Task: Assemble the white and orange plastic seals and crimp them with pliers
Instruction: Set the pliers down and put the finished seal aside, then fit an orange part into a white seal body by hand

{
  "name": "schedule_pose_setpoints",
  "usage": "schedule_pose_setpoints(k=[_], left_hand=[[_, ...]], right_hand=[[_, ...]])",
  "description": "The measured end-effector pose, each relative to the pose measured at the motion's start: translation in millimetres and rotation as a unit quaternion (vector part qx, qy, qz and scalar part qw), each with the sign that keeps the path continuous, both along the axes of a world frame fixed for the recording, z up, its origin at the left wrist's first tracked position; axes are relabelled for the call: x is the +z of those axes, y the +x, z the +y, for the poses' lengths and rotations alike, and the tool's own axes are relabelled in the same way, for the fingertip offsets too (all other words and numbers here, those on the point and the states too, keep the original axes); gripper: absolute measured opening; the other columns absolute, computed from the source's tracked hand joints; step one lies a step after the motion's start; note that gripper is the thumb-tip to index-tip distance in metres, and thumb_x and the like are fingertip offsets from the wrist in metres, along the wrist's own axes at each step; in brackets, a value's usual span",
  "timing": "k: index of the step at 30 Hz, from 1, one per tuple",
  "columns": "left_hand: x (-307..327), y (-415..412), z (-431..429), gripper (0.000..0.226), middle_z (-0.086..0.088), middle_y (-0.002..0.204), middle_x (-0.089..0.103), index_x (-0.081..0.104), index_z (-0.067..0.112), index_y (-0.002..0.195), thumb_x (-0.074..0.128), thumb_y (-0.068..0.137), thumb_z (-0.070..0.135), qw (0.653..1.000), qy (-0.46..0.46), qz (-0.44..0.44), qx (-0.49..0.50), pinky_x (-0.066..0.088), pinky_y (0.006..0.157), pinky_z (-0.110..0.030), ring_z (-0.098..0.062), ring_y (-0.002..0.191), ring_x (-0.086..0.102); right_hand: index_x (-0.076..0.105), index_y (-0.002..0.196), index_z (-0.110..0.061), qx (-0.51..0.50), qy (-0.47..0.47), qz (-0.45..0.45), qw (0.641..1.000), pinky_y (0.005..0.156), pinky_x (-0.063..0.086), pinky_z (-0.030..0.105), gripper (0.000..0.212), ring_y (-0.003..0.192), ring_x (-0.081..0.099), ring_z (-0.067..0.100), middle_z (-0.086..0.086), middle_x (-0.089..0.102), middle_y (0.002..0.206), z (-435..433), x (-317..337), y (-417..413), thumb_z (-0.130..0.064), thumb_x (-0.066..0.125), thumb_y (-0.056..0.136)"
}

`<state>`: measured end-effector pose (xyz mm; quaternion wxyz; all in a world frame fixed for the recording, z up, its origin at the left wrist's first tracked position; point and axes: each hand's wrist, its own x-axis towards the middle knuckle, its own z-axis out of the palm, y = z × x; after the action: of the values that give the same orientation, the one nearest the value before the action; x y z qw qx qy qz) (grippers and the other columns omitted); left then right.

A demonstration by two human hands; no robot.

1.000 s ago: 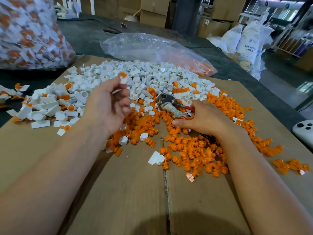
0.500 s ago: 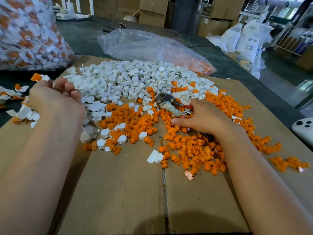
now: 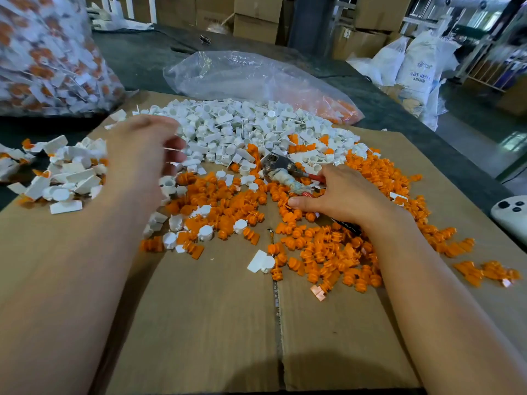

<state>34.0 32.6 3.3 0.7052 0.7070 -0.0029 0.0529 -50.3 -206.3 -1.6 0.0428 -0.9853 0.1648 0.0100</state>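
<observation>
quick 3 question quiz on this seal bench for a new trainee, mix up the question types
1. True or false: the main pile of orange pieces lies nearer the person than the main pile of white pieces.
2. Which tool is under the right hand? A hammer; B pliers; C screwdriver.
3. Fill in: the clear plastic bag lies just beyond the pile of ___ pieces.

Key: 1 true; 2 B; 3 white.
</observation>
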Motion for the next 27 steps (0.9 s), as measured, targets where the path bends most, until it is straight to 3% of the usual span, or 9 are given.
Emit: schedule_pose_setpoints(k=[2,5,8,11,13,17,21,24,27], left_hand=[[-0.2,-13.7,-17.7,0.012,0.011,0.07,0.062,0.064,0.022,0.079,0.059,0.088,0.015,0.978,0.18,-0.099,-0.042,0.043,0.055,-0.017,-0.003,0.06,0.056],[-11.0,-15.0,-28.7,0.019,-0.002,0.101,0.062,0.067,0.017,0.105,0.056,0.09,0.023,0.904,0.386,-0.162,-0.089,0.039,0.074,-0.027,-0.018,0.091,0.056],[-17.2,-9.8,-35.1,0.032,-0.012,0.125,0.054,0.061,0.022,0.121,0.05,0.093,0.032,0.857,0.474,-0.159,-0.126,0.039,0.093,-0.039,-0.03,0.116,0.047],[-21.8,-7.8,-37.2,0.032,-0.01,0.123,0.057,0.062,0.029,0.119,0.04,0.097,0.036,0.805,0.549,-0.17,-0.145,0.038,0.095,-0.042,-0.033,0.117,0.047],[-22.9,-9.1,-37.1,0.033,-0.008,0.119,0.06,0.065,0.03,0.115,0.037,0.098,0.034,0.788,0.573,-0.174,-0.143,0.038,0.092,-0.04,-0.032,0.114,0.05],[-23.5,-9.5,-37.3,0.033,-0.011,0.098,0.062,0.07,0.014,0.093,0.038,0.097,0.021,0.802,0.55,-0.188,-0.138,0.041,0.086,-0.041,-0.033,0.098,0.054],[-19.2,-12.5,-36.3,0.022,-0.009,0.11,0.066,0.07,0.013,0.104,0.051,0.093,0.013,0.871,0.425,-0.229,-0.091,0.042,0.085,-0.033,-0.028,0.101,0.058],[-13.8,-15.9,-35.0,0.027,0.0,0.102,0.066,0.065,0.016,0.115,0.06,0.089,0.011,0.921,0.316,-0.215,-0.075,0.041,0.084,-0.024,-0.015,0.092,0.058],[-8.9,-18.1,-34.6,0.037,0.014,0.089,0.06,0.061,0.019,0.12,0.066,0.085,0.01,0.957,0.219,-0.162,-0.099,0.043,0.074,-0.009,0.0,0.082,0.057]], right_hand=[[0.04,0.131,-0.014,0.0,-0.001,0.0,1.0,0.088,0.039,0.038,0.095,0.12,0.041,0.026,0.009,0.044,0.132,0.1,0.1,0.0,-0.078,0.052,0.062],[0.039,0.132,-0.014,-0.001,-0.002,0.002,1.0,0.09,0.039,0.038,0.097,0.122,0.04,0.027,0.009,0.043,0.134,-0.4,0.3,0.2,-0.079,0.051,0.062],[0.038,0.133,-0.014,0.0,0.003,0.003,1.0,0.09,0.039,0.039,0.097,0.122,0.04,0.027,0.01,0.042,0.134,-0.4,-0.1,0.1,-0.079,0.051,0.061],[0.036,0.135,-0.014,-0.003,0.009,0.005,1.0,0.093,0.038,0.04,0.099,0.124,0.038,0.027,0.01,0.04,0.137,-0.4,0.1,0.0,-0.079,0.052,0.061],[0.035,0.136,-0.014,-0.002,0.007,0.007,1.0,0.095,0.037,0.04,0.1,0.126,0.037,0.028,0.01,0.039,0.139,-0.5,0.4,0.0,-0.079,0.052,0.061],[0.032,0.139,-0.014,-0.002,0.005,0.011,1.0,0.096,0.037,0.04,0.103,0.127,0.036,0.028,0.01,0.037,0.141,0.5,0.8,-1.5,-0.079,0.051,0.061],[0.038,0.135,-0.014,-0.007,0.025,0.014,1.0,0.094,0.038,0.041,0.109,0.124,0.039,0.028,0.01,0.04,0.138,1.8,6.5,-3.8,-0.085,0.039,0.052],[0.044,0.13,-0.015,-0.006,0.019,-0.01,1.0,0.088,0.038,0.038,0.092,0.121,0.04,0.026,0.01,0.042,0.133,1.7,7.4,-4.2,-0.079,0.044,0.064],[0.055,0.121,-0.017,0.012,0.034,-0.133,0.99,0.084,0.038,0.031,0.066,0.113,0.048,0.019,0.004,0.051,0.123,5.9,10.2,-3.9,-0.064,0.055,0.075]])
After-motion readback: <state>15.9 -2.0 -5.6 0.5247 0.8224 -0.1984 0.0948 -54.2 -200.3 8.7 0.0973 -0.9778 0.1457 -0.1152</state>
